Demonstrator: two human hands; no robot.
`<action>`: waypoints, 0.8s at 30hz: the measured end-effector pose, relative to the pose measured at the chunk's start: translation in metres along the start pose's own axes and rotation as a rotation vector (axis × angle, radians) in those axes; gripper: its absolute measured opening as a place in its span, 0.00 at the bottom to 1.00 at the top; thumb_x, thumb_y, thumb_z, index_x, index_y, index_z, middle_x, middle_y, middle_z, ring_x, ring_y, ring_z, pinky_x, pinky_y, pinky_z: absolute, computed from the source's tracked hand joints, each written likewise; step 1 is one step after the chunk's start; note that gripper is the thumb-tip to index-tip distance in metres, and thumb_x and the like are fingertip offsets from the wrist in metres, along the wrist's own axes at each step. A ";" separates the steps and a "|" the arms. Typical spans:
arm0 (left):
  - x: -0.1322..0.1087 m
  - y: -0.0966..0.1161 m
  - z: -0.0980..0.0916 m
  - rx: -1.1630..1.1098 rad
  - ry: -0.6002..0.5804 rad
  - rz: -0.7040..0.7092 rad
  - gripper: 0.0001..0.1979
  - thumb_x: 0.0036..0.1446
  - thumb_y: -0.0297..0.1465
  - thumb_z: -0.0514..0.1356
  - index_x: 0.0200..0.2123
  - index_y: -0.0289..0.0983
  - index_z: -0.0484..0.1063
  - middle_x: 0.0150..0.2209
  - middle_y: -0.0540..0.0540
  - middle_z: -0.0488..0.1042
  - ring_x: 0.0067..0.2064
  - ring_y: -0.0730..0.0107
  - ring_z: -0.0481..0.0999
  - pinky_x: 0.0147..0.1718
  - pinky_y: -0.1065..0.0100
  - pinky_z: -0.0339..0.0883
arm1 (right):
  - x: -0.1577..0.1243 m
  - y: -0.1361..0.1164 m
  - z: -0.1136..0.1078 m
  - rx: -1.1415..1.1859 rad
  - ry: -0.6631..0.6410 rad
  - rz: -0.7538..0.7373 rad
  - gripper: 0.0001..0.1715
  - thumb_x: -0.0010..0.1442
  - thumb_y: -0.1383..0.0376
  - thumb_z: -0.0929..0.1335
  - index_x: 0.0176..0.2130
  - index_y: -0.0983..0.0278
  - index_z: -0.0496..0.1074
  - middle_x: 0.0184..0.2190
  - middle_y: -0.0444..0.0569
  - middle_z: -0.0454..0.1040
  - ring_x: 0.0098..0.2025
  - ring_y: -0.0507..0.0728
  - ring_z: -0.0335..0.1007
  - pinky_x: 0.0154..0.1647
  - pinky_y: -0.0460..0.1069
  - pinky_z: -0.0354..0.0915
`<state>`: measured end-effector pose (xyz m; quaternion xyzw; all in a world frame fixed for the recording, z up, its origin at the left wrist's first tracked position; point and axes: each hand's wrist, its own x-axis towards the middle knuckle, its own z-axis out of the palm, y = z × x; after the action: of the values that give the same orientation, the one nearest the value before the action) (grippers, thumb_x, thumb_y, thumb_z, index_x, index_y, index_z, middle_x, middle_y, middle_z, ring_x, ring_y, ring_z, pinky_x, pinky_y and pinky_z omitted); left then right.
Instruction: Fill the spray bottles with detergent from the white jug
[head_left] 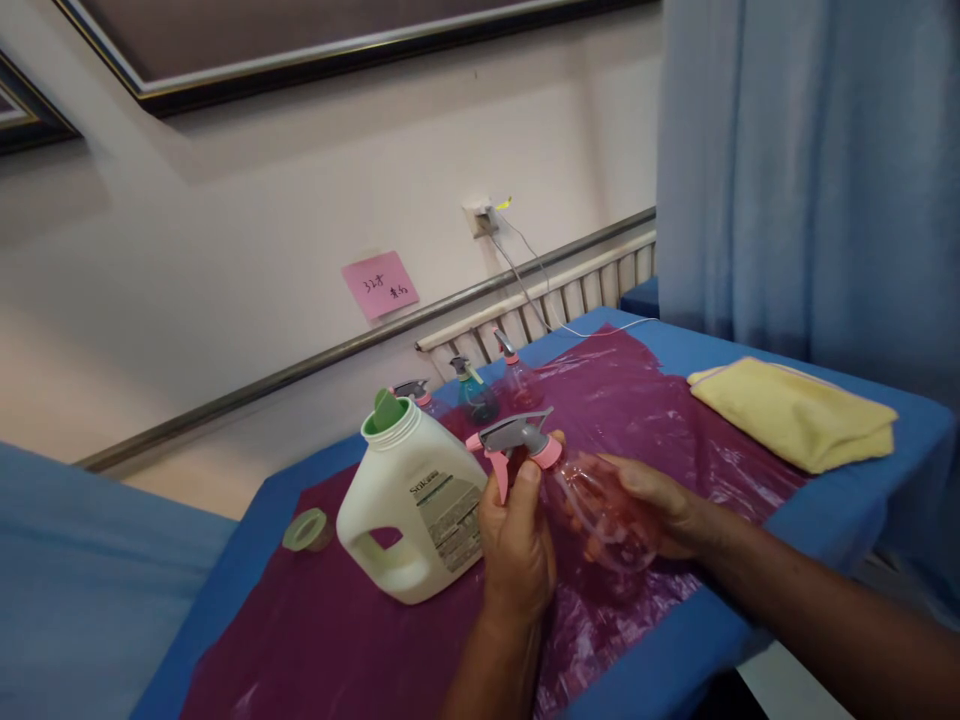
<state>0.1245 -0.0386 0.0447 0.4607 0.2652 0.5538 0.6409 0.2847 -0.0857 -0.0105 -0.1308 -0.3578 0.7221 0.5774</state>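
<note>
Sheet [337,640] on table [247,530]. On it I see jug [412,500], just left of left hand [521,540]; cap [306,530] farther left, same sheet. Held spray bottle [604,520] over sheet, left hand at its neck, right hand [664,505] at its body. Three more spray bottles [478,402] behind jug, toward wall [262,220]. Cloth [795,415] on table's right, by sheet edge; curtain [750,180] behind that. Radiator [589,294] beyond table, rail [300,372] above it. Note [380,285] on wall over rail, socket [480,218] to its right, cord [525,288] down to table's far edge, frame [176,102] highest
</note>
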 end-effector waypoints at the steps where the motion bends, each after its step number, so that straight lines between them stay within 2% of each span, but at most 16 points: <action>1: -0.001 -0.001 0.000 0.009 -0.011 0.022 0.24 0.60 0.48 0.76 0.53 0.40 0.85 0.52 0.40 0.87 0.56 0.52 0.85 0.62 0.54 0.75 | 0.000 0.000 0.000 0.001 -0.005 -0.004 0.35 0.67 0.45 0.76 0.65 0.60 0.77 0.49 0.55 0.83 0.44 0.60 0.82 0.43 0.53 0.80; 6: -0.005 0.004 -0.002 0.137 0.050 0.067 0.23 0.54 0.44 0.81 0.49 0.40 0.85 0.48 0.43 0.87 0.51 0.57 0.86 0.57 0.59 0.77 | 0.000 -0.003 0.001 -0.045 -0.041 -0.008 0.36 0.63 0.45 0.79 0.60 0.64 0.79 0.48 0.56 0.83 0.43 0.59 0.82 0.45 0.52 0.79; 11: -0.020 0.023 0.001 0.244 0.003 0.028 0.20 0.58 0.45 0.78 0.47 0.38 0.87 0.47 0.41 0.88 0.49 0.55 0.86 0.55 0.57 0.78 | -0.006 -0.001 -0.003 -0.044 -0.088 0.048 0.40 0.62 0.41 0.78 0.60 0.64 0.79 0.46 0.56 0.84 0.39 0.59 0.82 0.43 0.53 0.79; 13: -0.028 0.029 0.004 0.301 0.018 0.052 0.19 0.59 0.44 0.77 0.47 0.38 0.87 0.46 0.41 0.88 0.48 0.55 0.86 0.53 0.57 0.78 | -0.009 0.002 -0.006 -0.034 -0.100 0.067 0.41 0.61 0.41 0.78 0.62 0.63 0.78 0.49 0.57 0.84 0.43 0.60 0.83 0.46 0.54 0.79; 17: -0.048 0.041 0.003 0.364 0.110 0.090 0.17 0.57 0.43 0.76 0.45 0.39 0.87 0.45 0.41 0.88 0.48 0.53 0.87 0.54 0.56 0.81 | -0.014 0.010 -0.012 -0.039 -0.134 0.096 0.43 0.61 0.39 0.79 0.66 0.58 0.78 0.58 0.57 0.83 0.56 0.64 0.82 0.61 0.57 0.74; 19: -0.061 0.056 -0.006 0.375 0.195 0.062 0.19 0.55 0.44 0.77 0.45 0.39 0.87 0.44 0.41 0.88 0.46 0.52 0.89 0.50 0.56 0.84 | -0.014 0.012 -0.016 -0.059 -0.144 0.113 0.44 0.61 0.37 0.77 0.66 0.58 0.79 0.60 0.57 0.82 0.59 0.65 0.81 0.64 0.58 0.72; 21: -0.075 0.080 -0.021 0.425 0.299 0.051 0.21 0.52 0.46 0.79 0.44 0.41 0.87 0.43 0.42 0.88 0.44 0.50 0.89 0.45 0.57 0.86 | -0.013 0.013 -0.018 -0.095 -0.120 0.121 0.44 0.62 0.34 0.76 0.65 0.58 0.79 0.59 0.59 0.83 0.59 0.65 0.81 0.61 0.58 0.73; 22: -0.082 0.095 -0.030 0.467 0.354 0.091 0.22 0.51 0.47 0.79 0.44 0.42 0.87 0.43 0.42 0.89 0.44 0.50 0.89 0.43 0.57 0.87 | -0.012 0.012 -0.019 -0.112 -0.095 0.118 0.44 0.63 0.34 0.75 0.64 0.59 0.80 0.58 0.60 0.83 0.58 0.65 0.81 0.59 0.58 0.74; 24: -0.094 0.127 -0.050 0.578 0.458 0.256 0.22 0.53 0.49 0.78 0.48 0.47 0.86 0.45 0.45 0.89 0.43 0.50 0.89 0.40 0.58 0.88 | -0.011 0.010 -0.019 -0.134 -0.044 0.110 0.43 0.62 0.33 0.75 0.62 0.59 0.81 0.55 0.60 0.84 0.54 0.66 0.82 0.55 0.59 0.75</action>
<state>-0.0001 -0.1179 0.1194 0.5162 0.4866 0.6203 0.3347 0.2923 -0.0901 -0.0334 -0.1728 -0.4102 0.7298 0.5190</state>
